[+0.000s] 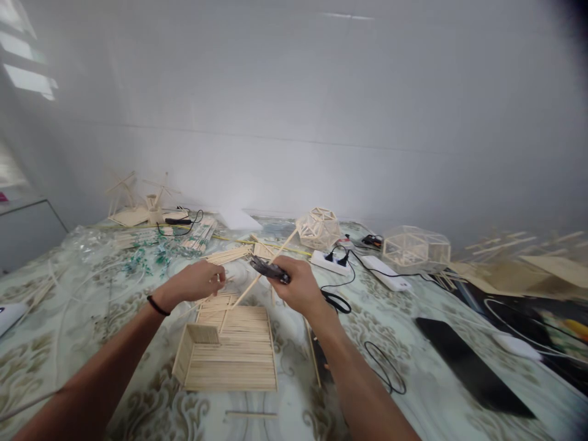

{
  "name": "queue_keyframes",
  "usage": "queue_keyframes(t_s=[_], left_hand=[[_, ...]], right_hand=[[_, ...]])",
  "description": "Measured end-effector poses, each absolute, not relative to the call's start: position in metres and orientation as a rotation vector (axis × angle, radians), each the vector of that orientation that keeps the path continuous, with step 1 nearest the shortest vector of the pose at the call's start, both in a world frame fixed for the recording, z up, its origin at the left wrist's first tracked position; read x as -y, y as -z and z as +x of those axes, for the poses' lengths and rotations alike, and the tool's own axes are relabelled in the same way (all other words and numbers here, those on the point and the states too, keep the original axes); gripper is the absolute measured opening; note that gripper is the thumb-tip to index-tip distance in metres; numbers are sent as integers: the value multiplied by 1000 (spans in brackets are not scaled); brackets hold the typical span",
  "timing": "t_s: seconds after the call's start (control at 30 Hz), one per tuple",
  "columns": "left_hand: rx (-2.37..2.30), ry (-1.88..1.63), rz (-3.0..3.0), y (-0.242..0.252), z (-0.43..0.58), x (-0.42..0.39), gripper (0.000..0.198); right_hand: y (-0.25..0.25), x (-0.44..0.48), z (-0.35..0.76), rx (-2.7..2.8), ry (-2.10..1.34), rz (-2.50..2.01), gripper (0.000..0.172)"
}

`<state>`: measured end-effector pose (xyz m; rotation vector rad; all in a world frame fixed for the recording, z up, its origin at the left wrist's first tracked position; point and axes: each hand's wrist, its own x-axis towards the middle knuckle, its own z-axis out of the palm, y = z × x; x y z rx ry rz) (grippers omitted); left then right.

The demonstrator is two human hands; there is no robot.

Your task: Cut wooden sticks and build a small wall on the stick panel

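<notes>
My right hand [296,285] is closed around a dark pair of pliers [269,269], whose jaws point left. A long thin wooden stick [245,293] slants across at the pliers; whether the jaws grip it is not clear. Left of the pliers, my left hand [198,283] hovers with curled fingers, and anything between the fingertips is too small to make out. Below both hands lies a model base of wooden sticks [234,364], with low stick walls [204,335] at its left corner. Loose sticks [229,254] lie behind my left hand.
A white power strip [329,262] with black plugs stands behind my right hand. Further back are a stick polyhedron [318,226] and a clear-sided one [416,248]. A black phone-like slab [473,364] lies right. Green-and-white packets [198,236] and a small windmill-like model [154,211] are back left.
</notes>
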<state>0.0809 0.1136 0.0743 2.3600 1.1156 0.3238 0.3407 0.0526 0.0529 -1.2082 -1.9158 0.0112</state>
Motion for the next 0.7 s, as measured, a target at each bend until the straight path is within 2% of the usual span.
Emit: queue_keyframes(t_s=[0.1,0.17,0.27,0.4,0.5,0.7], left_hand=[[-1132,-430,2369,-71,83,-116,8],[-1092,-537,2351,-78,83,-113,19],[-733,-707,2105,-93,82,-101,36],[-223,-630,1642,-102,85,-80,62],[-173,-562,1525,-101,90,-69,63],[-179,-550,1468,-101,94,-63,62]], right_hand=[[-53,-52,336,1940,-35,-1214,12],[-52,-51,332,1954,-61,-1202,14],[-51,-48,323,1975,-96,-1170,15],[-51,-43,311,2014,-142,-1087,10],[-52,-38,306,2034,-157,-1028,5],[-54,-34,302,2006,-153,-994,7]])
